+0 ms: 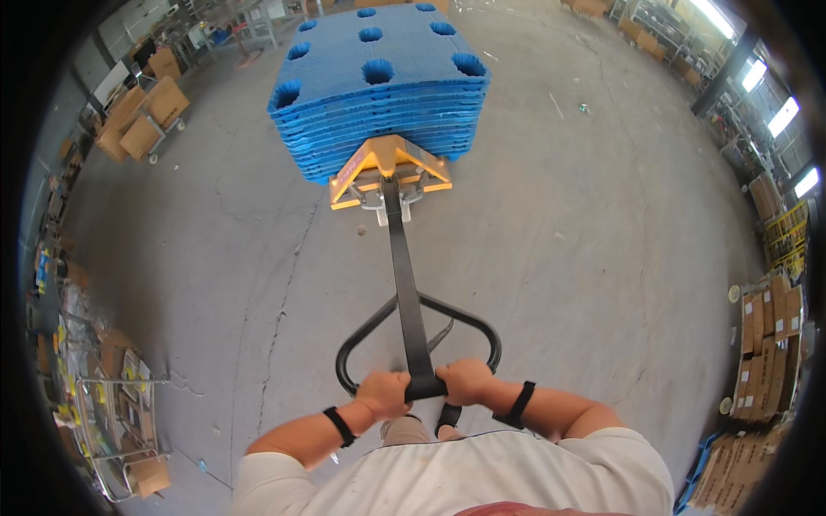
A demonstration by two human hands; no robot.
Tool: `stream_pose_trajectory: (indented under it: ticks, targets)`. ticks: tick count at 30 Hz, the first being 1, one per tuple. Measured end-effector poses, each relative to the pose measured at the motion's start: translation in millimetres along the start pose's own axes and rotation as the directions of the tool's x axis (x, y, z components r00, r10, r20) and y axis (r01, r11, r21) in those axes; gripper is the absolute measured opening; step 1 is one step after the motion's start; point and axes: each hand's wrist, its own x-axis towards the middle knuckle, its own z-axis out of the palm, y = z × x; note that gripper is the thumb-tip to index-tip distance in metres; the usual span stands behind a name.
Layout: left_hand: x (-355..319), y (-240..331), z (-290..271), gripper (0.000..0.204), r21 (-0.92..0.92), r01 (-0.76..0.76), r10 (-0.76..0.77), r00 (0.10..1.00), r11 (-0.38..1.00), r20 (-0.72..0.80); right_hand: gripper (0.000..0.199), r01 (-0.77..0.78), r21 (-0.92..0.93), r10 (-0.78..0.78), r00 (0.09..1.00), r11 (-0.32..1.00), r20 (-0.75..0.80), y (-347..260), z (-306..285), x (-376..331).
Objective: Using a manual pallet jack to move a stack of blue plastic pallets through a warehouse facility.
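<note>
Both my hands grip the black loop handle of a yellow pallet jack [391, 156]. My left hand [384, 395] is wrapped around the handle bar just left of the central shaft [404, 284]; my right hand [465, 382] is closed on it just to the right. A thin curved lever [441, 334] shows inside the handle loop [348, 348]. The shaft runs away from me to the jack's yellow body. Right behind that body rises a stack of blue plastic pallets [344, 60], with round holes in the top one. The jack's forks are hidden beneath the stack.
Grey concrete floor [551, 249] with long cracks surrounds the jack. At far left stands a cart with cardboard boxes [142, 120]; a metal-framed cart [120, 430] is at near left. Stacked cartons [768, 344] line the right, with a yellow rack [787, 236] beyond them.
</note>
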Motion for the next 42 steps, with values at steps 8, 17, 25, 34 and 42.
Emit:
stream_pose_trajectory:
  ticks: [8,17,25,34,42]
  targets:
    - [24.6,-7.5,22.3,0.040,-0.090,0.008,0.012,0.977,0.996,0.214,0.045,0.084,0.061,-0.097,0.961,0.995,0.258,44.5,48.6,29.1]
    - [-0.4,21.7,-106.0,0.027,0.084,-0.048,0.071,0.953,0.995,-0.294,0.032,0.044,-0.018,-0.046,0.995,0.999,-0.086,-5.0,-99.0,-10.0]
    - [37.5,-20.2,104.4,0.037,0.043,0.034,-0.032,0.998,0.998,-0.054,0.036,0.025,-0.011,-0.023,0.995,1.000,0.099,47.7,102.7,39.3]
    - [13.4,6.7,-52.2,0.043,-0.043,0.013,-0.016,0.997,0.999,-0.080,0.034,-0.011,0.005,0.011,0.999,1.000,-0.043,13.5,-39.6,4.4]
    - [12.0,26.6,-21.2,0.038,0.083,0.079,-0.082,0.996,0.993,0.034,0.035,0.024,0.037,-0.023,1.000,0.999,-0.021,17.6,2.6,-5.7]
